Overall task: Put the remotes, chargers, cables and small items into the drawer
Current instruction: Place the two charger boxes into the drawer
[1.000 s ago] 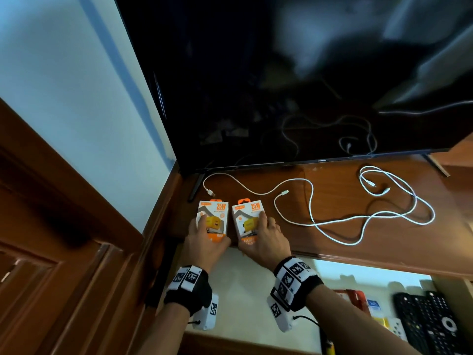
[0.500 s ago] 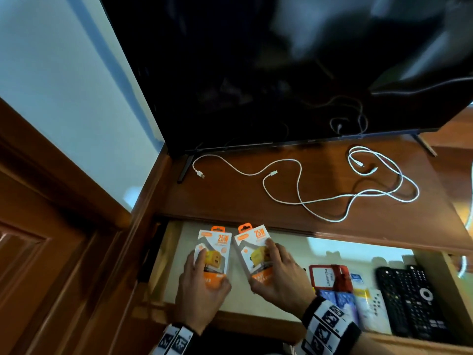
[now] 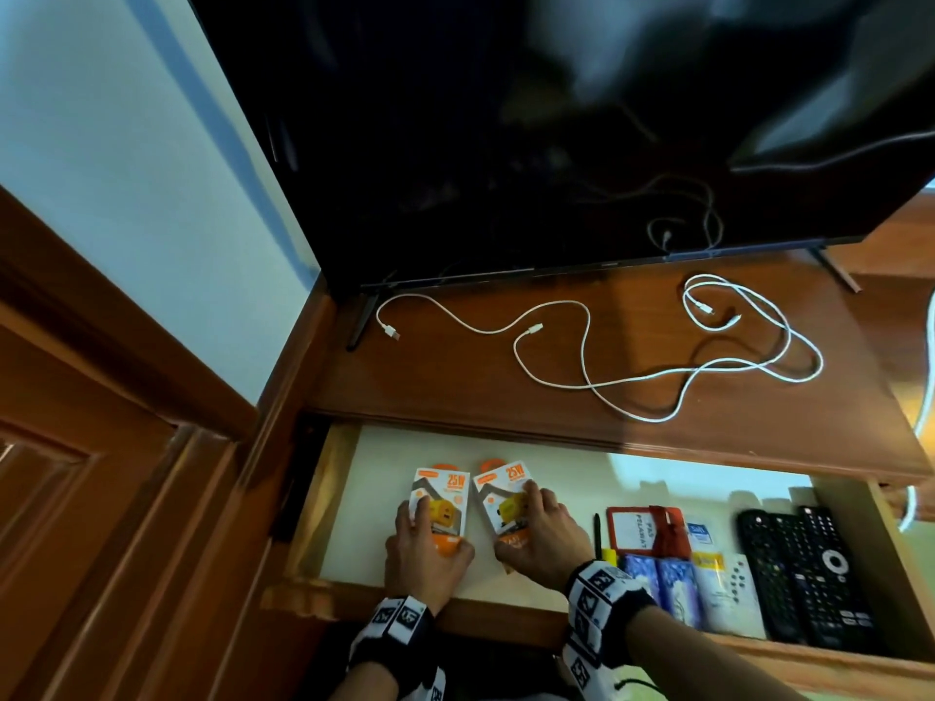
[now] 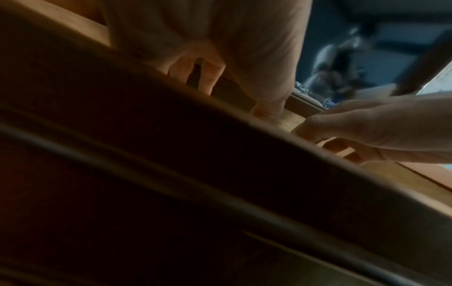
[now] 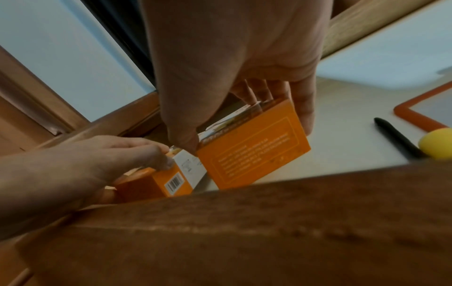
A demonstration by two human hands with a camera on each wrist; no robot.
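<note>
Right now your left hand [image 3: 422, 559] grips the left charger box [image 3: 439, 503], thumb along one edge and fingers curled over the other, and your right hand [image 3: 539, 536] grips the right charger box [image 3: 502, 498] the same way, fingers bent over its top and thumb at its near corner. Both boxes are inside the open drawer [image 3: 324, 503], at about nine o'clock within it, lying just beside each other on the pale liner; from the right wrist view the right charger box [image 5: 252, 147] is tilted up on one edge with your thumb and fingers pinching it, while the left charger box [image 5: 156, 181] sits lower under your left hand [image 5: 80, 168]. The left wrist view is mostly dark wood, and only the fingers [image 4: 210, 77] of your left hand and part of your right hand [image 4: 381, 131] show past the drawer front. Toward three o'clock in the drawer lie a black pen [image 3: 597, 536], a red card holder [image 3: 632, 531], two blue packets [image 3: 657, 589], a small white remote [image 3: 733, 594] and two black remotes [image 3: 804, 579] side by side at the far right. On the wooden shelf [image 3: 455, 387] above the drawer, at twelve to two o'clock from your hands, a white cable [image 3: 587, 366] trails in loose loops, well apart from the boxes, below the dark television screen [image 3: 506, 144].
</note>
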